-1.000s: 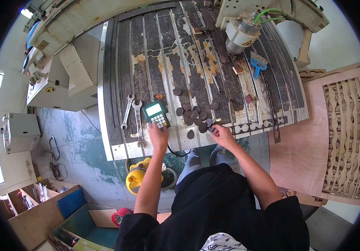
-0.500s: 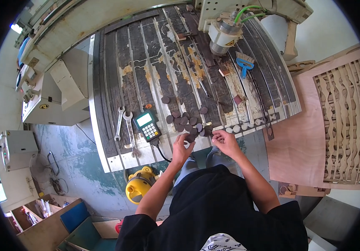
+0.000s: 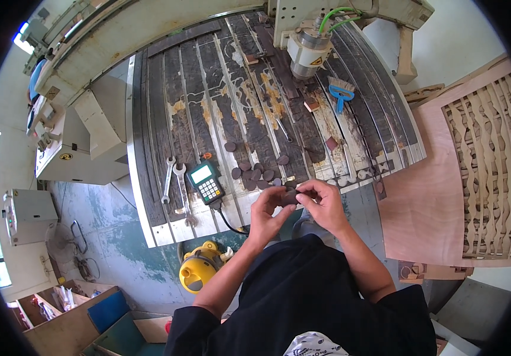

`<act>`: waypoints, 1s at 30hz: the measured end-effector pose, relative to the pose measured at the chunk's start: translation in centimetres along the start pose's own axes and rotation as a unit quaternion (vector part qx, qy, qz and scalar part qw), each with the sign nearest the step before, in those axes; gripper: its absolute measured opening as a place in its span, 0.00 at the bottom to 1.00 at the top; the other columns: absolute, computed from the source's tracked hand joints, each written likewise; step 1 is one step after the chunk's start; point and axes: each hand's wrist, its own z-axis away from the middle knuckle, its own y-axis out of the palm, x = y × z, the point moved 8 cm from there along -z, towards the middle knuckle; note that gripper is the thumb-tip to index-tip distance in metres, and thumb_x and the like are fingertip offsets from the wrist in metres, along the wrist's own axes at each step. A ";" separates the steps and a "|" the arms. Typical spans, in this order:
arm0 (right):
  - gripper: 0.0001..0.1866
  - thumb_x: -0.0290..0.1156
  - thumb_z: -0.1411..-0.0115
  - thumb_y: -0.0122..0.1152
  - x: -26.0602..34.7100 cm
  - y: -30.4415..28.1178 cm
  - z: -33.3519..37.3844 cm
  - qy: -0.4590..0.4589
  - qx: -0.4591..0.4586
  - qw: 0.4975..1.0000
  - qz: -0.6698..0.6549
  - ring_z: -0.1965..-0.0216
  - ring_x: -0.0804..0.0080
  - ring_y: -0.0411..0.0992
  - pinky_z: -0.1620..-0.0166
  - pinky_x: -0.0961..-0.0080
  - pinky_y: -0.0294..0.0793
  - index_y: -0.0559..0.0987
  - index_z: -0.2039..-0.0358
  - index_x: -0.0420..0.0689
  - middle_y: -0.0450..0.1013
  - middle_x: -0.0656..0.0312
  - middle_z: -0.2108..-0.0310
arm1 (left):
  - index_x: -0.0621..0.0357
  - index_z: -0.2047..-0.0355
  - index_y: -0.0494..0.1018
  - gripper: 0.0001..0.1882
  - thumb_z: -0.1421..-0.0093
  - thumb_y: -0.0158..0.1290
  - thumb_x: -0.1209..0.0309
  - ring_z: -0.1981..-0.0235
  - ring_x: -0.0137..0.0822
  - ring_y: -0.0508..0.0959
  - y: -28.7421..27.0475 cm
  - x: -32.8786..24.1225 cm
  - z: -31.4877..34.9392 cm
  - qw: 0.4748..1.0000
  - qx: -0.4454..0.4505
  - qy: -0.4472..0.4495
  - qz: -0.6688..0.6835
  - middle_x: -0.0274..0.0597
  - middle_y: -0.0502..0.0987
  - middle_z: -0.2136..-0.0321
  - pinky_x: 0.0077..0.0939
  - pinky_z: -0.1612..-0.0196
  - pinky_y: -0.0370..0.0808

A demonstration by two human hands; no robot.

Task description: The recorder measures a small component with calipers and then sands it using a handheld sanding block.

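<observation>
Dark brown round discs, several of them held together, form a small stack just past the table's front edge. My left hand is closed around the stack from the left, fingers over its far side and thumb below. From the right, my right hand pinches the same discs between thumb and fingertips. How many discs are between the hands I cannot tell, as fingers partly hide them. Beyond the hands lies a loose cluster of similar dark discs on the slotted machine bed. One disc lies apart, farther back.
A handheld keypad controller and two wrenches lie left on the machine bed. A spindle head hangs over its far right, near a blue brush. A yellow machine stands on the floor below.
Both hands have come together and lifted discs off the bed toward me. The cluster now holds fewer discs at its near side. The view has shifted slightly.
</observation>
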 end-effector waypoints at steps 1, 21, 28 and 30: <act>0.07 0.21 0.44 0.65 0.5 -0.2 0.1 -0.014 -0.013 1.000 0.003 0.68 0.78 0.76 0.65 0.80 0.74 0.79 0.65 0.35 0.77 0.59 0.67 | 0.68 0.54 0.72 0.16 0.43 0.60 0.83 0.60 0.29 0.80 0.1 0.2 -0.1 0.998 -0.004 -0.042 0.049 0.42 0.79 0.61 0.23 0.56 0.77; 0.05 0.19 0.47 0.65 4.1 -1.0 1.8 -0.172 -0.013 0.984 0.055 0.67 0.63 0.77 0.64 0.74 0.74 0.77 0.71 0.35 0.76 0.55 0.69 | 0.69 0.60 0.75 0.10 0.43 0.59 0.84 0.60 0.30 0.81 1.1 -1.6 0.5 0.997 0.048 -0.059 0.033 0.40 0.77 0.64 0.22 0.55 0.77; 0.05 0.19 0.47 0.65 2.5 -0.8 3.0 -0.180 -0.057 0.978 0.085 0.68 0.59 0.77 0.64 0.72 0.75 0.77 0.72 0.35 0.77 0.53 0.69 | 0.68 0.59 0.75 0.11 0.42 0.60 0.80 0.61 0.27 0.79 1.6 0.1 1.3 0.992 0.039 -0.118 0.002 0.39 0.80 0.63 0.21 0.56 0.75; 0.05 0.20 0.48 0.66 1.2 -0.7 3.2 -0.167 -0.082 0.979 0.082 0.68 0.60 0.77 0.64 0.71 0.75 0.77 0.72 0.35 0.77 0.53 0.69 | 0.69 0.58 0.74 0.11 0.42 0.59 0.81 0.61 0.27 0.78 1.7 0.5 1.4 0.986 0.053 -0.144 -0.058 0.39 0.80 0.62 0.21 0.56 0.75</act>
